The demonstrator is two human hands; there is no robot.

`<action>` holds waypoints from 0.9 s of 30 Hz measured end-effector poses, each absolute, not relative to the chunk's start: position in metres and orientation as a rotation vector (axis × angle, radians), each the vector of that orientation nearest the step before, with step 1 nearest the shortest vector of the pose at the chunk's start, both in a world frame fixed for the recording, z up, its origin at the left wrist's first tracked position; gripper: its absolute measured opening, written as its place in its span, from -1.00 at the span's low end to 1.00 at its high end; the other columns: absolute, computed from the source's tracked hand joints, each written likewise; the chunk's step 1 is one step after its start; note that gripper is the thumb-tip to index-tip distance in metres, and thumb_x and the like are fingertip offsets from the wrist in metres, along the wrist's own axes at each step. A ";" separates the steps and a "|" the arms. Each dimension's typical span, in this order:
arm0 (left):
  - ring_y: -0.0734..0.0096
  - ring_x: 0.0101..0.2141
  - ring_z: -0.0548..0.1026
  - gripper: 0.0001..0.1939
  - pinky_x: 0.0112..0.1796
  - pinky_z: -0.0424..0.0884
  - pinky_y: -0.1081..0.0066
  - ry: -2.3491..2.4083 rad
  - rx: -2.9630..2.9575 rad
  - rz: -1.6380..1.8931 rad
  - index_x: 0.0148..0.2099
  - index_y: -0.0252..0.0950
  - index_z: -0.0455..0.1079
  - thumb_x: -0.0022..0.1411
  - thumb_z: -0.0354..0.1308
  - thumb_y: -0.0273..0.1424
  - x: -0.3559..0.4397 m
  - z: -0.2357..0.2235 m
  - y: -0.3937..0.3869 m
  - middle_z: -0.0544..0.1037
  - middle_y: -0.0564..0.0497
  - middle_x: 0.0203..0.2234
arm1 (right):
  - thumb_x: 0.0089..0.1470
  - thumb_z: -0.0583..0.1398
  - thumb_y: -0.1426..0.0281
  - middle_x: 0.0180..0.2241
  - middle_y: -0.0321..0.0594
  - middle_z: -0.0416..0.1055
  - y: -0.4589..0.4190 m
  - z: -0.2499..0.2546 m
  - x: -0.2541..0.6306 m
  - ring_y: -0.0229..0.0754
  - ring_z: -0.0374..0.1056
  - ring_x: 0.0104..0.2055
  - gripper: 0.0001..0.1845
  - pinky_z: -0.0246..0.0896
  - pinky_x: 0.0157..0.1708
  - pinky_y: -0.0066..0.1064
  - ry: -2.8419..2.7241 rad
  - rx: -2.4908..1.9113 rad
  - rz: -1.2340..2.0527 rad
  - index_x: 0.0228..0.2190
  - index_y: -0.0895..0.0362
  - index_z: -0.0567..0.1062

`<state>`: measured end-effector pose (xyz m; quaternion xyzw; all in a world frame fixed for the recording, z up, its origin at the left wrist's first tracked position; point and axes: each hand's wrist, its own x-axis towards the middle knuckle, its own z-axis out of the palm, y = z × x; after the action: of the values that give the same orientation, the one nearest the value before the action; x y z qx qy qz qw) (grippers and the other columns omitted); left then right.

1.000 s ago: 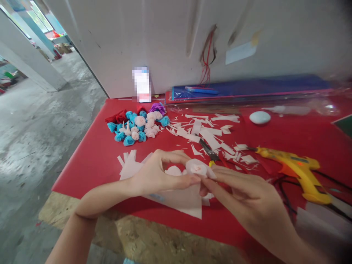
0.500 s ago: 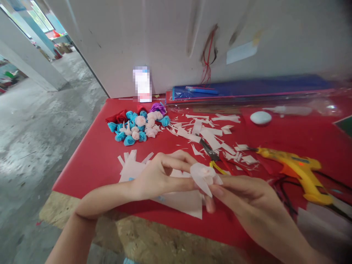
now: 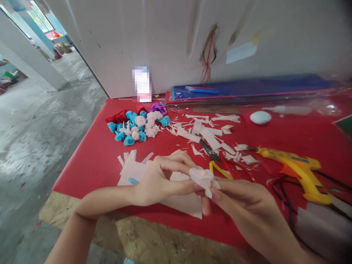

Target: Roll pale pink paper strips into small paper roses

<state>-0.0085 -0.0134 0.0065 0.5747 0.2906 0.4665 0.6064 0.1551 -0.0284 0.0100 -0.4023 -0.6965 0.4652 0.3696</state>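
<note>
A white paper flower [image 3: 202, 176] with loose, translucent petals is pinched between both hands above the front of the red table. My left hand [image 3: 167, 179] grips its petals from the left with thumb and fingers. From the right, my right hand [image 3: 242, 200] closes its thumb and fingertips on the lower petals. Under the hands lie white paper sheets [image 3: 187, 205], partly hidden. Just beyond my right hand are pliers [image 3: 210, 150] with yellow and red handles, among white paper scraps [image 3: 210, 138].
Blue, white, red and purple paper flowers [image 3: 140, 126] are heaped at the back left. A yellow glue gun [image 3: 298, 170] with a black cord lies at right. Behind are a white egg-shaped object [image 3: 260, 117], a wrapped blue sheet pack [image 3: 247, 88] and a lit phone [image 3: 142, 84] against the wall.
Both hands have dipped slightly with the flower, and its petals have tilted and folded a little. My left thumb has shifted onto the flower's lower front. The tabletop things have stayed put.
</note>
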 end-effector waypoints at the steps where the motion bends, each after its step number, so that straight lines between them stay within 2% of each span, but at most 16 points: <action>1: 0.52 -0.42 0.30 -0.87 -0.29 0.24 0.41 0.682 1.329 1.095 -0.43 -0.30 0.50 -0.05 0.20 -0.61 -0.008 0.006 -0.014 0.40 0.06 -0.53 | 0.06 0.08 0.33 -0.74 -0.38 0.34 -0.028 0.011 0.154 -0.36 0.27 -0.67 -0.61 0.19 -0.64 -0.60 -1.782 -1.029 1.184 -0.73 0.10 0.41; 3: 0.51 -0.43 0.29 -0.91 -0.28 0.22 0.39 0.705 1.342 1.137 -0.46 -0.31 0.48 -0.04 0.21 -0.58 -0.007 0.004 -0.015 0.39 0.06 -0.54 | 0.04 0.08 0.36 -0.72 -0.37 0.36 -0.027 0.011 0.152 -0.34 0.29 -0.67 -0.64 0.21 -0.65 -0.58 -1.762 -1.023 1.172 -0.73 0.09 0.40; 8: 0.50 -0.44 0.28 -0.96 -0.28 0.19 0.36 0.750 1.396 1.192 -0.48 -0.31 0.45 -0.02 0.20 -0.52 -0.005 0.000 -0.016 0.37 0.07 -0.57 | -0.11 0.16 0.50 -0.67 -0.41 0.35 -0.028 0.007 0.151 -0.30 0.30 -0.64 -0.88 0.26 -0.66 -0.55 -1.786 -0.929 1.062 -0.58 0.04 0.39; 15: 0.51 -0.45 0.28 -0.95 -0.25 0.19 0.33 0.742 1.486 1.265 -0.48 -0.29 0.41 -0.01 0.19 -0.51 -0.002 -0.008 -0.018 0.39 0.09 -0.55 | 0.00 0.09 0.49 -0.76 -0.42 0.26 -0.030 0.010 0.147 -0.33 0.25 -0.69 -0.69 0.22 -0.67 -0.56 -1.852 -0.975 0.757 -0.71 0.06 0.23; 20: 0.50 -0.43 0.30 -0.96 -0.22 0.20 0.31 0.730 1.517 1.278 -0.43 -0.28 0.40 -0.01 0.20 -0.51 -0.001 -0.009 -0.019 0.40 0.09 -0.53 | -0.01 0.08 0.52 -0.78 -0.44 0.25 -0.029 0.013 0.149 -0.37 0.20 -0.73 -0.68 0.19 -0.70 -0.58 -1.892 -0.941 0.666 -0.72 0.07 0.22; 27: 0.49 -0.43 0.30 -0.98 -0.26 0.24 0.34 0.706 1.528 1.280 -0.44 -0.29 0.41 0.01 0.19 -0.47 -0.001 -0.009 -0.019 0.39 0.07 -0.53 | -0.06 0.08 0.55 -0.80 -0.41 0.26 -0.028 0.018 0.149 -0.34 0.24 -0.75 -0.69 0.21 -0.71 -0.57 -1.918 -0.931 0.656 -0.74 0.08 0.27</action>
<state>-0.0013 -0.0195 -0.0089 0.6294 0.2907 0.5273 0.4912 0.1493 -0.0281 0.0179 -0.3747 -0.7722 0.2640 0.4401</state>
